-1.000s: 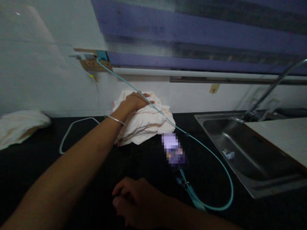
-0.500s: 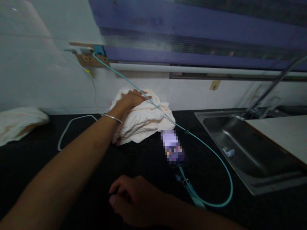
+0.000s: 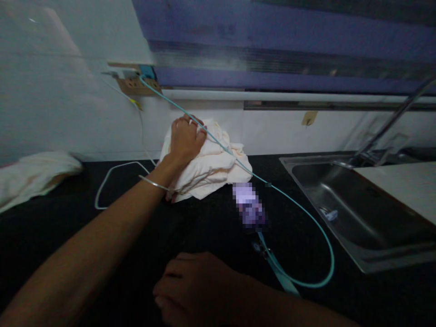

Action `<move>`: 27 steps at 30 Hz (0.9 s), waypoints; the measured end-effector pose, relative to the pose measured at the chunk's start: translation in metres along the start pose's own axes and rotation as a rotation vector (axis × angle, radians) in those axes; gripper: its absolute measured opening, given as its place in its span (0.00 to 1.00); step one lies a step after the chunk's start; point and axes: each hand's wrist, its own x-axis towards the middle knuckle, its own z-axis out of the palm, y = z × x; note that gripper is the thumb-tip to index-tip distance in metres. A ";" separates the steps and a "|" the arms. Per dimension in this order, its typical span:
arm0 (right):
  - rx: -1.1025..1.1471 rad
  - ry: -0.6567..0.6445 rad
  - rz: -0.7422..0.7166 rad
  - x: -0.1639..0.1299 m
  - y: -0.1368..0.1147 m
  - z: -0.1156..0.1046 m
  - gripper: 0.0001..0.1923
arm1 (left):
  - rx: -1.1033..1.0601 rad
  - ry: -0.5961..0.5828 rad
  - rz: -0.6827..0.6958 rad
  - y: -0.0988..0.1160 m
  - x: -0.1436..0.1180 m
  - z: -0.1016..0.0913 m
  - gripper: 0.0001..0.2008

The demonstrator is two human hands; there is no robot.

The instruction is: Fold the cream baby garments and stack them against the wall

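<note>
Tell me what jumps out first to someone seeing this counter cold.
The left hand pressing on a bunched pale cloth at the back of the black counter, against the wall. Next, a teal cable running from the wall socket across that cloth and looping on the counter by the steel sink. The right hand rests low on the counter, closest to the camera.
</note>
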 end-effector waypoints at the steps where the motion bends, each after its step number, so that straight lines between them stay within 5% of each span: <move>1: -0.037 0.015 -0.021 0.000 0.001 0.000 0.12 | -0.006 0.063 0.017 0.005 -0.012 -0.008 0.22; 4: -0.095 0.037 -0.024 0.000 0.003 -0.003 0.11 | -0.063 0.068 0.145 0.018 -0.066 -0.030 0.13; 8: -0.107 0.006 -0.028 -0.001 0.002 -0.006 0.14 | -0.288 -0.262 0.377 0.028 -0.148 -0.043 0.07; 11: -0.095 -0.006 -0.060 -0.004 0.000 -0.006 0.14 | -0.366 -0.406 0.379 0.032 -0.186 -0.040 0.09; 17: -0.085 -0.014 -0.094 -0.007 0.003 -0.004 0.14 | -0.293 -0.554 0.364 0.034 -0.201 -0.026 0.26; 27: -0.108 -0.060 -0.114 -0.005 -0.001 -0.010 0.13 | -0.239 -0.611 0.332 0.034 -0.200 -0.026 0.25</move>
